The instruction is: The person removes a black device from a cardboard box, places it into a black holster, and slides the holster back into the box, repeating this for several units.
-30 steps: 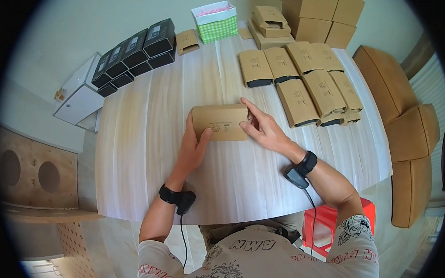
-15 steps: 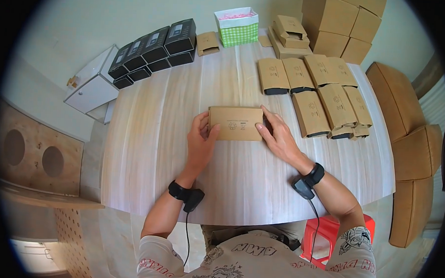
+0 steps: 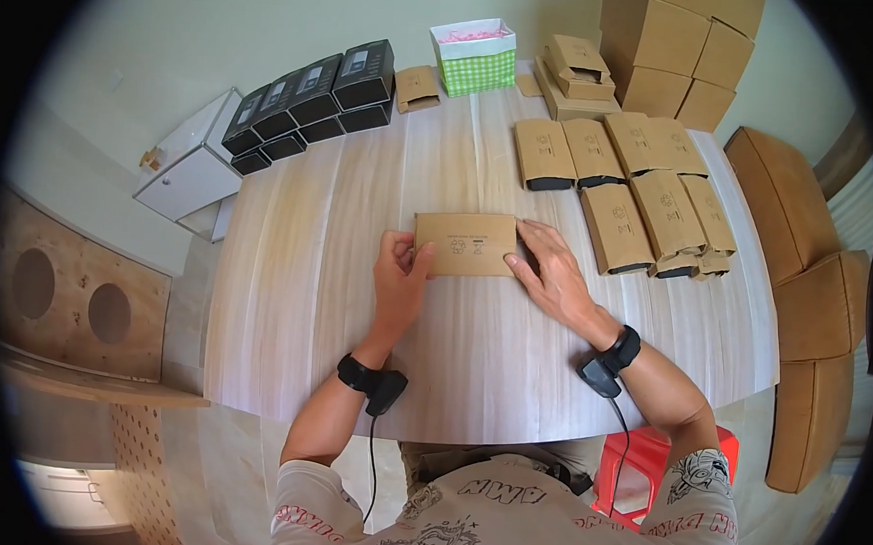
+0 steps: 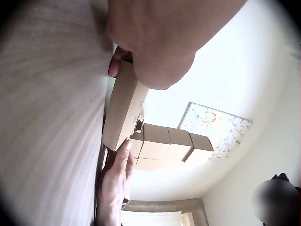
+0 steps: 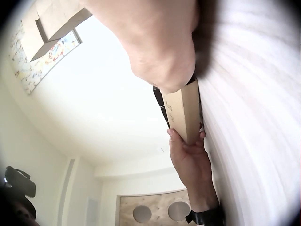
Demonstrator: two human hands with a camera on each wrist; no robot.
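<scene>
A small brown cardboard box (image 3: 465, 243) with printed recycling marks lies between both hands near the table's middle, its long side across me. My left hand (image 3: 400, 276) grips its left end, thumb on top and the other fingers bent around that end. In the right wrist view the left hand (image 5: 192, 162) shows its thumb on the printed face and fingertips under the box. My right hand (image 3: 558, 278) holds the right end, thumb on the top face near the corner, fingers along the end. The left wrist view shows the right hand's thumb at the box's edge.
Black boxes (image 3: 318, 92) are stacked at the back left, beside an open cardboard sleeve (image 3: 417, 89). A green checked bag (image 3: 477, 65) stands at the back. Filled cardboard sleeves (image 3: 616, 227) lie to the right, with large cartons (image 3: 651, 48) behind. A red stool (image 3: 633, 466) is below the table edge.
The left fingers have shifted from along the box's left side to a bent grip around its end. The right hand has flattened along the right end. The head view has swung left.
</scene>
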